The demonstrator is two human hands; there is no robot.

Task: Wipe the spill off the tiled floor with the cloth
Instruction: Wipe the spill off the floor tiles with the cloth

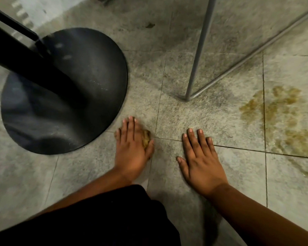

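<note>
Both hands flat on the floor [203, 112], cloth [146, 140] under left hand [132, 148], spill [283, 118] beyond right hand [201, 160].

Two hands show: the left hand [132, 148] and the right hand [201, 162]. One yellowish cloth [146, 140]. One brownish spill [283, 121] on the tiled floor [212, 121]. One round black pedestal base [89, 71] with one black column [25, 57]. One grey metal rod frame [199, 50].
</note>
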